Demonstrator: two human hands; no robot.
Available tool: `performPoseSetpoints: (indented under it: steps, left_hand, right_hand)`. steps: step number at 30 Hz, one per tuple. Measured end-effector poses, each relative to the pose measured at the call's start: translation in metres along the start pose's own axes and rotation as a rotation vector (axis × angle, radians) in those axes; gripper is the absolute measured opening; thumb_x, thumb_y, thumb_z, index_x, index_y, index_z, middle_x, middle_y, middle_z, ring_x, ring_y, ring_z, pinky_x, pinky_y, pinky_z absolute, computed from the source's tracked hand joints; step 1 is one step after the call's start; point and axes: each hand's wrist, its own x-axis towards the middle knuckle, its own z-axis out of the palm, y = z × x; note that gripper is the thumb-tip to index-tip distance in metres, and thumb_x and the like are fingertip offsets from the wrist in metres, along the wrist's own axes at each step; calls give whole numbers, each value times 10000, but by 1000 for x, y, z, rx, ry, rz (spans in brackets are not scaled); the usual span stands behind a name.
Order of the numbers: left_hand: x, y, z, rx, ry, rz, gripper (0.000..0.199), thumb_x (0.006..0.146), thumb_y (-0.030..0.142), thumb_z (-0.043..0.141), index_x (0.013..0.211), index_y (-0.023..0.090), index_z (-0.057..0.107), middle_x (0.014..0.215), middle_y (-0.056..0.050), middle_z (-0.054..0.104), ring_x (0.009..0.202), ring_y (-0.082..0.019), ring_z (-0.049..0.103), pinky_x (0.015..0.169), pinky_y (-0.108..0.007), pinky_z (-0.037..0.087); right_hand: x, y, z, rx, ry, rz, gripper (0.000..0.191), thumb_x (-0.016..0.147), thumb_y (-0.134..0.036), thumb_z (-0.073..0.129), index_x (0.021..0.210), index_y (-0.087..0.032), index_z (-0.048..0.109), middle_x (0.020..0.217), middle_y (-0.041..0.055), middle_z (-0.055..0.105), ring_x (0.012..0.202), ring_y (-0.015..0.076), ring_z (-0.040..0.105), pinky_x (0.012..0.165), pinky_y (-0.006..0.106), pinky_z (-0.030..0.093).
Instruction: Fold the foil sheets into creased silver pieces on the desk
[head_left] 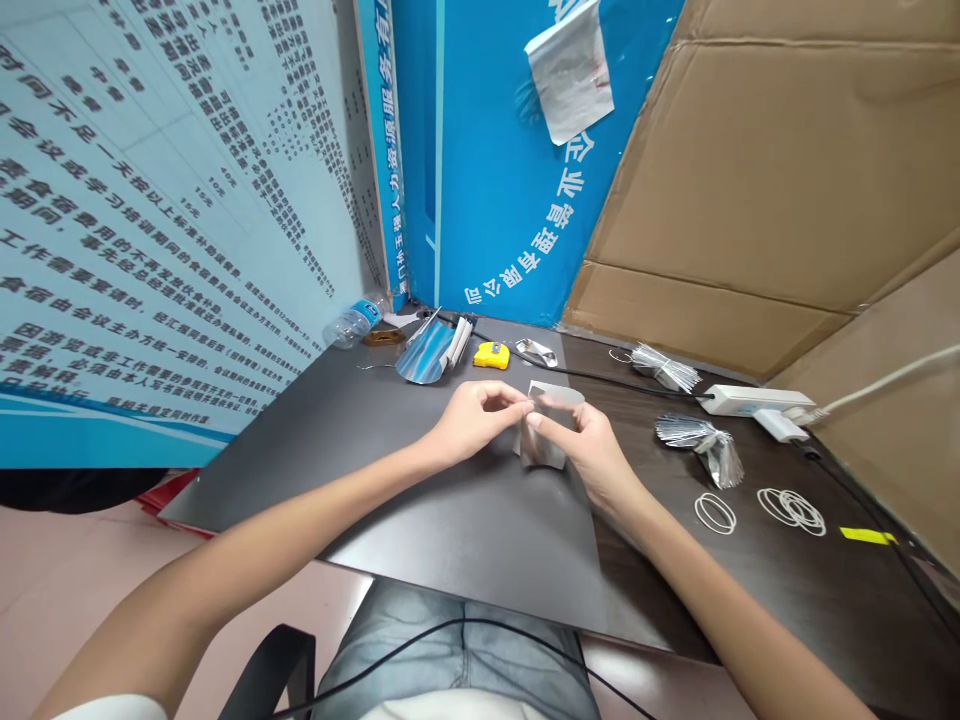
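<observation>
A crumpled silver foil sheet stands partly folded on the dark grey mat, its lower part hanging below my fingers. My left hand and my right hand meet at its upper left edge, with the fingertips of both pinching the foil. Part of the sheet is hidden behind my right hand. To the right lie two fanned bundles of foil strips, and loops of white rubber band rest on the wood tabletop.
Behind the mat are a yellow tape measure, a shiny curved foil piece and a plastic water bottle. A white power strip sits at the right with its cable. Cardboard and printed blue panels wall the far edges.
</observation>
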Motion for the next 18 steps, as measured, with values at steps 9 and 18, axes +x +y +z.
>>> performPoseSetpoints:
  steps: [9,18]
  left_hand:
    - [-6,0,8,-52,-52,-39,416,801,520,882,890,130,771,884,-71,786,789,-146,675,769,-262,497]
    - [-7,-7,10,-124,-72,-52,465,768,553,909,855,141,711,833,-39,740,759,-127,648,743,-249,469]
  right_hand:
    - [-5,-14,0,215,-14,43,408,646,-478,992,893,-220,795,861,14,784,745,142,649,713,267,489]
    - [-5,-15,1,153,8,43,429,607,-496,1001,856,-214,795,866,36,794,777,168,674,742,284,510]
